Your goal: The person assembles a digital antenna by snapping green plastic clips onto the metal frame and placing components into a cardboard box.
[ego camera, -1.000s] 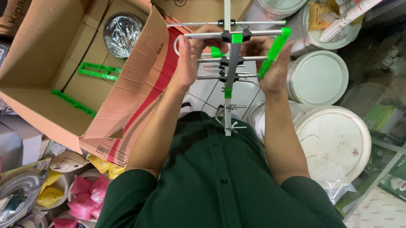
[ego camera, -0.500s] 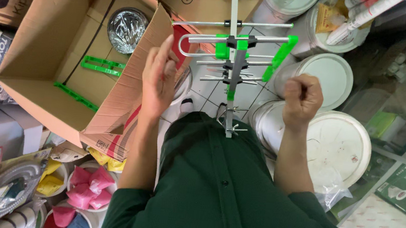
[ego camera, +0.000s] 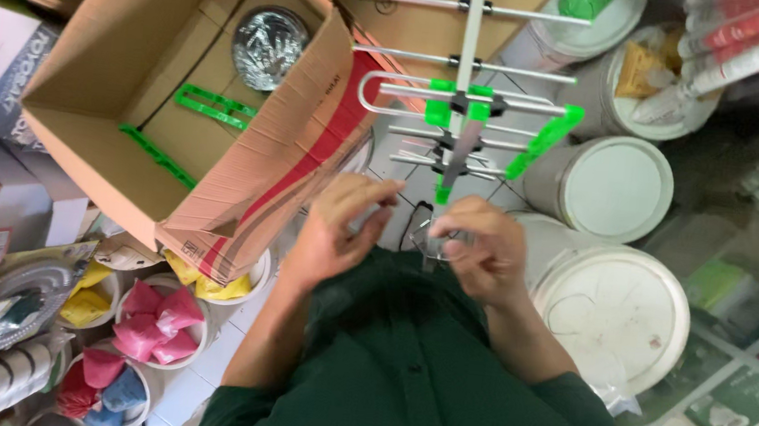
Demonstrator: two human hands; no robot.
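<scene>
Head view, looking down over a dark green shirt (ego camera: pixel 436 388). Both hands raised in front of the chest, at the near end of a metal TV antenna (ego camera: pixel 462 109) with bright green plastic clips. Antenna boom running away from the body, thin cross rods on both sides, one looped rod near the middle, a green bar slanting off to the right.

Right hand (ego camera: pixel 479 252) at the boom's lower end, fingers (ego camera: pixel 457 233) curled narrow around a small part there; actual grip hard to confirm, part mostly hidden. Left hand (ego camera: pixel 335 232) just beside the boom end, fingers (ego camera: pixel 372 198) loosely bent, half spread, holding nothing visible, tips pointing toward the right hand. Hands close, not touching.

Left of the antenna: open cardboard box (ego camera: pixel 87 131), flaps up, holding a shiny silver coil (ego camera: pixel 268 44) and loose green plastic strips (ego camera: pixel 212 106). Right of the antenna: white lidded buckets (ego camera: pixel 622 187), largest one (ego camera: pixel 618 309) just beside the right forearm. Farther up, an open bucket with yellow stuff (ego camera: pixel 643 72). Lower left: small tubs with pink packets (ego camera: pixel 152 316) and yellow packets (ego camera: pixel 88 300), plus packaged goods along the left edge. Tiled floor (ego camera: pixel 193 381) showing between tubs.
</scene>
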